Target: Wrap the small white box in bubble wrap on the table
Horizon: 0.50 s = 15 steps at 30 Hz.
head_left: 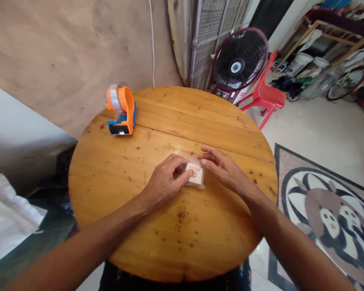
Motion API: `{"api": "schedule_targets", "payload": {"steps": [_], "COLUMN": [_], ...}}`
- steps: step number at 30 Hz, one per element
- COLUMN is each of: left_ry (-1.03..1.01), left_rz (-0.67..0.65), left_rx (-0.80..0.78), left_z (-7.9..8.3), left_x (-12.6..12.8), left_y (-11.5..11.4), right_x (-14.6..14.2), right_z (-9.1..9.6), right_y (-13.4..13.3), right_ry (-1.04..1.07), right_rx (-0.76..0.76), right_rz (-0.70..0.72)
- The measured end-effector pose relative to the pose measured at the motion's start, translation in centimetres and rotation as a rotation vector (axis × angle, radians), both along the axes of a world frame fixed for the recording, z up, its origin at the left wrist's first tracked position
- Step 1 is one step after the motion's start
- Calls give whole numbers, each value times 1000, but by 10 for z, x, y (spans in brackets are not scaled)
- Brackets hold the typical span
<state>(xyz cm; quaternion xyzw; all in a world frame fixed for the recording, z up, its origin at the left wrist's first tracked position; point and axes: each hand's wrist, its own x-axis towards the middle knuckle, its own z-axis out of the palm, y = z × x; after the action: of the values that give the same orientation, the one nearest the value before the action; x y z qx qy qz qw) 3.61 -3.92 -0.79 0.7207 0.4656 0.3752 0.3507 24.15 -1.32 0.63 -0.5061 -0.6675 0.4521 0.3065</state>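
A small clear-wrapped packet (196, 174) with a white and red label lies near the middle of a round wooden table (157, 242). My left hand (166, 181) has its fingers curled and its thumb pinching the packet's left edge. My right hand (222, 166) rests on the packet's right and far edges, fingertips pressed together on the wrapping. Both forearms reach in from the near side.
An orange and blue tape dispenser (121, 110) stands at the table's far left. Behind the table are a black floor fan (238, 64) and a red plastic chair (267, 97). A panda-patterned rug (327, 218) lies on the floor to the right.
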Motion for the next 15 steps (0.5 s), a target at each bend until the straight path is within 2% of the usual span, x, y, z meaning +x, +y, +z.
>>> {"api": "schedule_targets", "payload": {"steps": [5, 15], "left_ry": [3, 6], "left_rz": [4, -3], "left_rx": [-24, -38], "left_z": [0, 2], "left_x": [0, 2], "left_y": [0, 1], "right_x": [-6, -12], "right_z": [6, 4], "right_y": [20, 26], "right_ry": [-58, 0], "right_rx": [-30, 3], "right_rz": [58, -18]}}
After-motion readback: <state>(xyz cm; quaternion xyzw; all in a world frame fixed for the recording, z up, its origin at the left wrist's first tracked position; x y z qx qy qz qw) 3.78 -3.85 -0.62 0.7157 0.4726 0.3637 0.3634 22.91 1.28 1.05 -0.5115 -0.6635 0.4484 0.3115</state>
